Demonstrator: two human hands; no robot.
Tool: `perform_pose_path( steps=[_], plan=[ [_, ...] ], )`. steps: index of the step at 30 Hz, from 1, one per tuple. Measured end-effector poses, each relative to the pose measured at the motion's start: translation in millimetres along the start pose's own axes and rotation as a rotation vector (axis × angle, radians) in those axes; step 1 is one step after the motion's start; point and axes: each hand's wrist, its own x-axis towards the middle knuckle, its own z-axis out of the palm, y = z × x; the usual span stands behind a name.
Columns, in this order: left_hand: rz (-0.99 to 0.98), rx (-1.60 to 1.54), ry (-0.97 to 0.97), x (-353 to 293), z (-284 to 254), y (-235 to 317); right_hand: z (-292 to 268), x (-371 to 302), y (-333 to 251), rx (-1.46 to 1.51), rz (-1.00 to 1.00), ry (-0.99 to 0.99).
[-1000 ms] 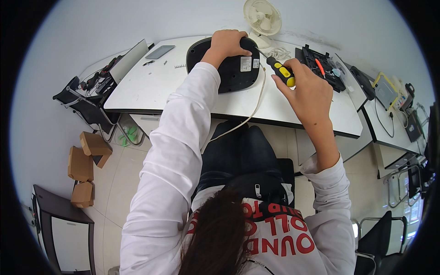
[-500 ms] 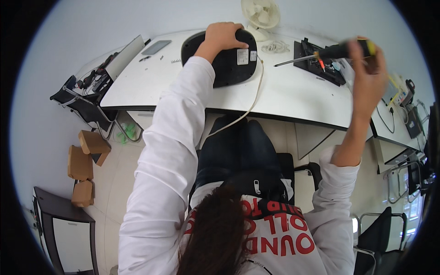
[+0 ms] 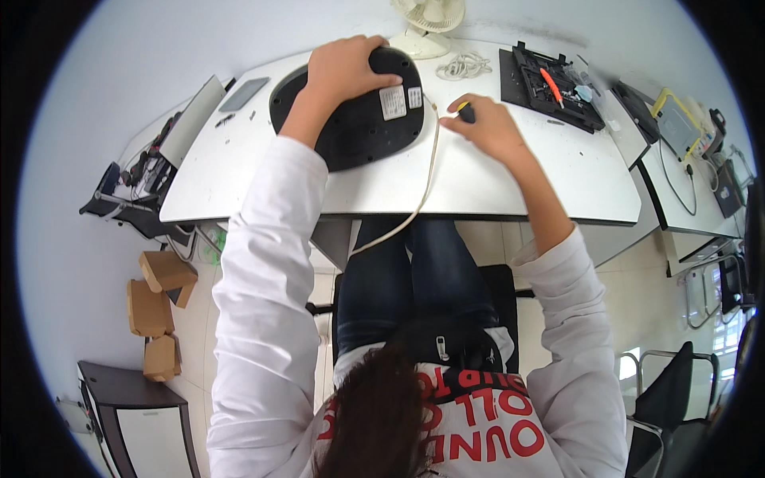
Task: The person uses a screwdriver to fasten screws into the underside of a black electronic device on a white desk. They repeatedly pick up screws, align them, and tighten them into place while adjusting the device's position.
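Note:
A black rounded device base (image 3: 351,135) with two pale labels and a white cord (image 3: 426,187) lies on the white table. My left hand (image 3: 343,70) grips its far edge, thumb on the upper surface and fingers over the rim. Just right of the base, over the table, my right hand (image 3: 492,131) is closed around a screwdriver (image 3: 466,113). Only the yellow-tipped end of its black handle shows; the shaft is hidden. The cord runs from the base's right side down past the table's near edge.
A cream fan (image 3: 426,36) stands at the back, with a coiled white cable (image 3: 464,67) beside it. To the right lies an open black tool case (image 3: 558,88) holding an orange-handled tool (image 3: 550,86). A grey phone-like slab (image 3: 244,94) rests at the left.
My right hand has come left and down with the screwdriver, from near the tool case to beside the base. The whole scene has shifted slightly; my left hand keeps its hold on the base.

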Motion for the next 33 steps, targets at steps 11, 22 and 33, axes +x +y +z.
perform_pose_path(
  steps=[11, 22, 33],
  plan=[
    [-0.042, -0.033, -0.082, 1, -5, 2, 19, 17, -10, -0.031, 0.156, -0.053],
    [0.075, -0.128, 0.088, -4, 5, -7, 22, 54, 14, 0.233, -0.072, -0.073],
    [-0.028, -0.397, 0.822, -59, -25, -131, 9, 54, -9, 0.134, -0.039, -0.192]
  ],
)
